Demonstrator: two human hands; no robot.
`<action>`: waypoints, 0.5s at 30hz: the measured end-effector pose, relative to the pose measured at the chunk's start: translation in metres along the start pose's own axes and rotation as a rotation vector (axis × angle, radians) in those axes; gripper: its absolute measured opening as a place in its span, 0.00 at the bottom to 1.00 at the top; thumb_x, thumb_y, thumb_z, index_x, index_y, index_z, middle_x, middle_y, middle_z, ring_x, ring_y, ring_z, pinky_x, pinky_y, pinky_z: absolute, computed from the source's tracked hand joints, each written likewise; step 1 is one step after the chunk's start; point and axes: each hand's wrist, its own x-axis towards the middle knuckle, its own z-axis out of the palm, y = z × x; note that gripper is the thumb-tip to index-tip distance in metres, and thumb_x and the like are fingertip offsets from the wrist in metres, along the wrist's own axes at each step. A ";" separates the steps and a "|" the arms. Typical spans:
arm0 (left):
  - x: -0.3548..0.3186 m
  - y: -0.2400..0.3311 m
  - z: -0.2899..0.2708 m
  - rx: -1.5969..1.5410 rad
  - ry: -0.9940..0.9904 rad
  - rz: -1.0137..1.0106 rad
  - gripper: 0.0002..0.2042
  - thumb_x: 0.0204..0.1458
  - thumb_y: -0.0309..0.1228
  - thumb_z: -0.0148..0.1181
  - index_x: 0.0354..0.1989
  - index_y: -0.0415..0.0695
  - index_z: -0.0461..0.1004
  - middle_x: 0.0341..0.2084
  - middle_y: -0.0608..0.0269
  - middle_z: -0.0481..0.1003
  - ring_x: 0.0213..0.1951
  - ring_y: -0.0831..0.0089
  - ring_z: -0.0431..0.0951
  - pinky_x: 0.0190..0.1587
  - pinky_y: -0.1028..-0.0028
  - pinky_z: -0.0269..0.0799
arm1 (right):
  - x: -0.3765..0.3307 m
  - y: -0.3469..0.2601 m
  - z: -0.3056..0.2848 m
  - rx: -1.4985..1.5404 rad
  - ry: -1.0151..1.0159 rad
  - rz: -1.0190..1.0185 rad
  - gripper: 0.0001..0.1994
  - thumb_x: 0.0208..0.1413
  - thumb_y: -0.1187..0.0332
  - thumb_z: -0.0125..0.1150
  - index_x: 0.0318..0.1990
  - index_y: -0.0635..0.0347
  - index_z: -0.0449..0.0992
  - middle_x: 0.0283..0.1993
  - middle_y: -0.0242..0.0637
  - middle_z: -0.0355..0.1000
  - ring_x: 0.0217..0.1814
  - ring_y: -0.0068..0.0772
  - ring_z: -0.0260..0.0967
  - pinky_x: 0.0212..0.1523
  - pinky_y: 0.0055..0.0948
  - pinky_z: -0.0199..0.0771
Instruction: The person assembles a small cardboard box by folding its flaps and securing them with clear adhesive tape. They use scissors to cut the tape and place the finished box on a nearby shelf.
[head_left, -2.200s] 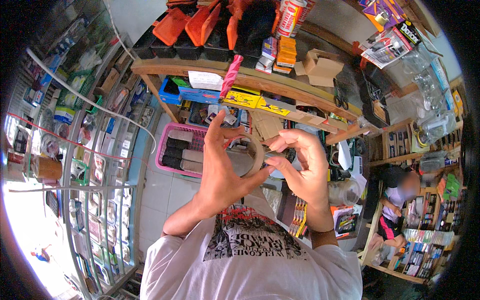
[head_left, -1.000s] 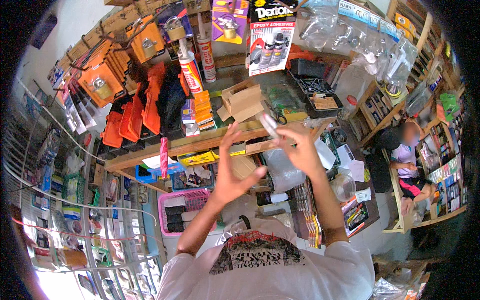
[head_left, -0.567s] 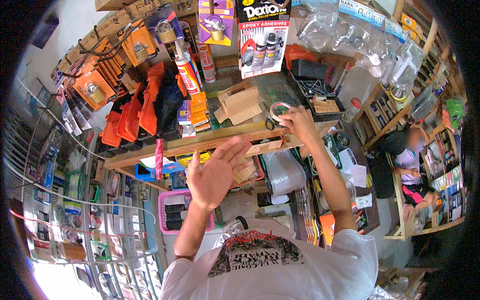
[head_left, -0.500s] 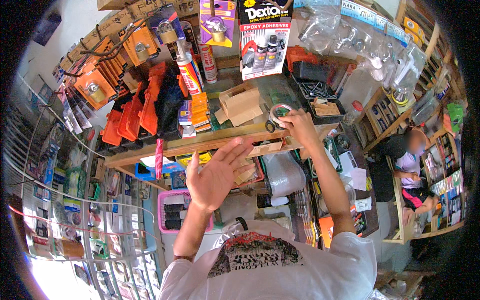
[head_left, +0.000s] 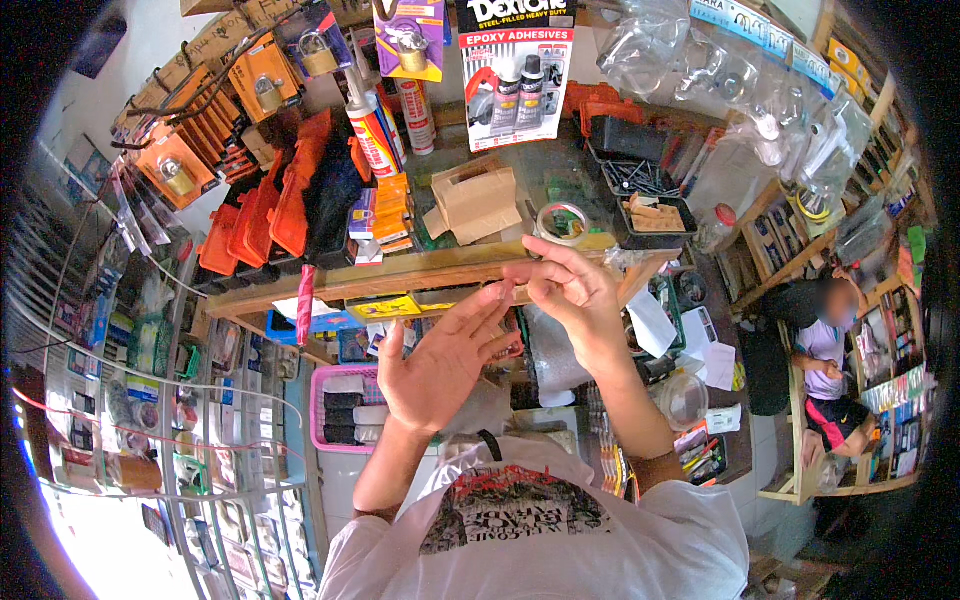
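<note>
Left hand, head view: the left hand (head_left: pixel 435 382) is held out with its palm turned up and its fingers extended; nothing is seen to be gripped.
Right hand: the right hand (head_left: pixel 585 308) is raised beside it, fingers bent, its thumb and fingertips brought close to the left fingertips; whether anything thin is pinched there cannot be told.
Tape roll: the tape roll (head_left: pixel 541 225) is laid on the glass counter (head_left: pixel 560 180), just beyond the right hand and near the front wooden edge (head_left: pixel 390 282).
Left of the roll: an opened cardboard box (head_left: pixel 478 208) is placed near it, with small orange boxes (head_left: pixel 394 208) stacked farther left.
Right of the roll: a black tray (head_left: pixel 690 222) is set, with brown pieces held in it; dark screws (head_left: pixel 640 180) are kept in another behind.
Below the counter: dark and pale bundles (head_left: pixel 342 417) are held in a pink basket (head_left: pixel 316 408).
Far right: a seated person (head_left: pixel 822 350) is seen, well apart.
</note>
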 end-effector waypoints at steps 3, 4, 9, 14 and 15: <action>0.001 -0.007 0.000 0.028 0.008 0.009 0.49 0.55 0.69 0.35 0.70 0.34 0.56 0.70 0.47 0.56 0.70 0.53 0.57 0.71 0.51 0.49 | -0.004 0.006 -0.003 0.009 0.007 0.036 0.28 0.56 0.73 0.69 0.63 0.68 0.68 0.49 0.43 0.79 0.49 0.24 0.75 0.53 0.24 0.73; 0.001 -0.009 -0.002 0.031 0.010 0.007 0.49 0.55 0.69 0.35 0.70 0.34 0.56 0.70 0.47 0.56 0.70 0.54 0.57 0.71 0.51 0.49 | -0.004 0.007 -0.004 0.004 0.019 0.041 0.28 0.55 0.73 0.69 0.63 0.68 0.68 0.48 0.43 0.79 0.48 0.24 0.76 0.52 0.24 0.74; 0.005 -0.015 -0.009 0.279 -0.032 0.029 0.48 0.53 0.69 0.37 0.71 0.38 0.57 0.75 0.51 0.46 0.75 0.59 0.44 0.72 0.56 0.37 | 0.000 0.008 -0.004 -0.014 0.094 0.072 0.29 0.51 0.75 0.72 0.62 0.70 0.68 0.39 0.42 0.81 0.43 0.25 0.79 0.48 0.23 0.76; 0.021 -0.006 -0.016 0.956 -0.004 0.112 0.45 0.58 0.64 0.39 0.71 0.35 0.54 0.76 0.48 0.40 0.76 0.54 0.38 0.73 0.53 0.32 | 0.012 0.021 -0.009 0.051 0.178 0.006 0.24 0.50 0.79 0.71 0.55 0.69 0.71 0.36 0.41 0.81 0.38 0.24 0.79 0.44 0.22 0.76; 0.025 0.003 -0.013 1.073 -0.027 0.115 0.42 0.60 0.56 0.49 0.73 0.33 0.49 0.75 0.44 0.40 0.76 0.52 0.37 0.73 0.52 0.34 | 0.015 0.024 -0.011 0.050 0.191 -0.017 0.22 0.50 0.79 0.71 0.53 0.67 0.71 0.36 0.40 0.81 0.37 0.23 0.78 0.43 0.21 0.75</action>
